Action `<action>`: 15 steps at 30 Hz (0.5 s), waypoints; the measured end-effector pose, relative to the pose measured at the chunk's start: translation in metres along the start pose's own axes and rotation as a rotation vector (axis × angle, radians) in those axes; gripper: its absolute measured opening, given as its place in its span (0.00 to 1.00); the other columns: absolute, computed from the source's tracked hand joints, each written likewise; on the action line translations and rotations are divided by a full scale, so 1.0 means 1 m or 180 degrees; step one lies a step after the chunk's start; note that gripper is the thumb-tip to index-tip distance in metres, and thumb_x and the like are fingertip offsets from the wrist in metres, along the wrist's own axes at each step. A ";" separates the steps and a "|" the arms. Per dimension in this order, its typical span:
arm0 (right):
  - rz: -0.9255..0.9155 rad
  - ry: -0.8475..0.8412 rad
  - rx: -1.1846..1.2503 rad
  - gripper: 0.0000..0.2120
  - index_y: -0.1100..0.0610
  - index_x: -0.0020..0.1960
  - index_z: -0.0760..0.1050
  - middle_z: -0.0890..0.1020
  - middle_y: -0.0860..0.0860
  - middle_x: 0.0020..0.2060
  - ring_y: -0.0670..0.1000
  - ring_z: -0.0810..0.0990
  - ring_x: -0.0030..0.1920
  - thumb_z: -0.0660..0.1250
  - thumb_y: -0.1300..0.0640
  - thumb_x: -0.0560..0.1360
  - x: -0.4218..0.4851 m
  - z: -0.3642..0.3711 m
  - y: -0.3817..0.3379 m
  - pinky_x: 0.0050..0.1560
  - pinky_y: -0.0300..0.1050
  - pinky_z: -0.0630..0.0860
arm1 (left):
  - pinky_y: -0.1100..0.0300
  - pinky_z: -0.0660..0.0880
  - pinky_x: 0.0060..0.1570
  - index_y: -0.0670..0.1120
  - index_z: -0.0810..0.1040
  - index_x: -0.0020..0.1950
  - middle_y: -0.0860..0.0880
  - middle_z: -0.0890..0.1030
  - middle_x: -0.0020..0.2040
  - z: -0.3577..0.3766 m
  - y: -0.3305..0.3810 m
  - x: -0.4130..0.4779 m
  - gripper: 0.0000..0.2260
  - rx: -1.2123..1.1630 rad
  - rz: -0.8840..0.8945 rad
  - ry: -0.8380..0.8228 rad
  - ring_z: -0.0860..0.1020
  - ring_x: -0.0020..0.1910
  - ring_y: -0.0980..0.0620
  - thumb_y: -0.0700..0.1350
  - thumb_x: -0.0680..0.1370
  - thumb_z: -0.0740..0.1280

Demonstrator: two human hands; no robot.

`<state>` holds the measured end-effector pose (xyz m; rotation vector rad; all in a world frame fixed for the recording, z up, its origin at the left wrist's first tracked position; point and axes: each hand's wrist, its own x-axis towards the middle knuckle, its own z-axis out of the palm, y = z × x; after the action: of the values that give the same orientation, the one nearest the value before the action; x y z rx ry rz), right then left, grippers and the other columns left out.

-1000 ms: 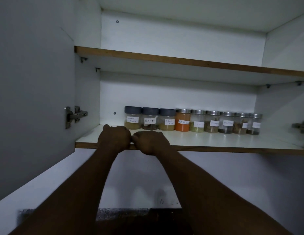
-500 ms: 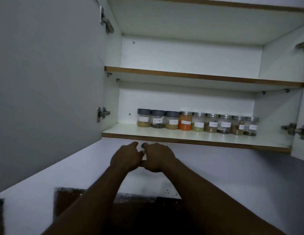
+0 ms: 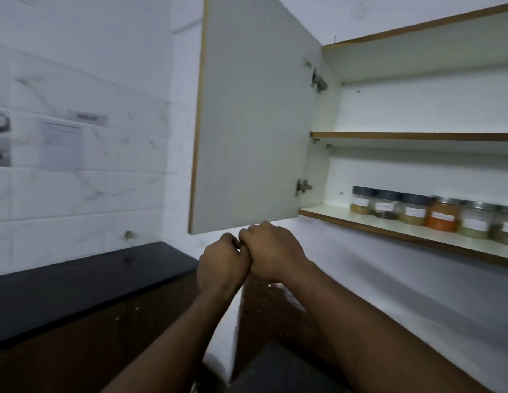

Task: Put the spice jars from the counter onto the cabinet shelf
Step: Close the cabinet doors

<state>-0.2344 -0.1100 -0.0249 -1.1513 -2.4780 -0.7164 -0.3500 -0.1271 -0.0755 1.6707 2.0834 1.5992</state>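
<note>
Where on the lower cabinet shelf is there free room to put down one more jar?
The strip in front of the spice jars, along the wooden front edge of the lower shelf, is bare. So is the left end, between the cabinet wall and the first dark-lidded jar. The back is crowded: jars stand side by side to the picture's right edge.

The spice jars (image 3: 443,226) run off the right edge, their labels (image 3: 415,213) too blurred to read.

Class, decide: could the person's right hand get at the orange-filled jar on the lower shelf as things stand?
Probably yes. The right hand is below and left of the orange-filled jar; the cabinet door stands open to the left, and nothing lies between.
</note>
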 end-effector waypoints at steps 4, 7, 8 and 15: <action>-0.0291 0.0459 -0.0013 0.23 0.50 0.63 0.70 0.78 0.48 0.55 0.55 0.75 0.54 0.69 0.57 0.69 0.015 -0.021 -0.039 0.44 0.49 0.72 | 0.57 0.69 0.35 0.51 0.71 0.49 0.52 0.77 0.45 -0.047 -0.009 -0.003 0.10 -0.0099 0.0109 0.1029 0.74 0.43 0.52 0.54 0.74 0.66; -0.0251 0.0489 -0.0094 0.35 0.49 0.74 0.65 0.74 0.52 0.66 0.57 0.73 0.62 0.73 0.54 0.69 0.031 -0.030 -0.053 0.54 0.53 0.75 | 0.49 0.76 0.54 0.47 0.66 0.70 0.44 0.70 0.67 -0.060 -0.014 0.016 0.27 -0.0188 -0.0137 0.1093 0.70 0.63 0.44 0.54 0.75 0.69; -0.0193 0.0386 -0.0112 0.39 0.48 0.76 0.61 0.72 0.52 0.69 0.58 0.72 0.64 0.73 0.53 0.69 0.035 -0.032 -0.056 0.57 0.55 0.74 | 0.45 0.74 0.61 0.47 0.61 0.76 0.42 0.65 0.73 -0.064 -0.016 0.025 0.32 -0.0363 -0.0294 0.0907 0.67 0.69 0.41 0.55 0.76 0.69; -0.0072 0.0621 -0.0072 0.33 0.50 0.79 0.58 0.72 0.53 0.71 0.59 0.76 0.62 0.66 0.55 0.77 0.049 -0.045 -0.043 0.55 0.56 0.77 | 0.52 0.72 0.49 0.48 0.74 0.70 0.45 0.81 0.63 -0.048 -0.021 0.065 0.21 -0.0927 -0.0373 0.0694 0.80 0.58 0.44 0.58 0.83 0.57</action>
<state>-0.2953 -0.1288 0.0218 -1.0107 -2.3291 -0.8236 -0.4196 -0.1094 -0.0325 1.3105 1.8755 2.0064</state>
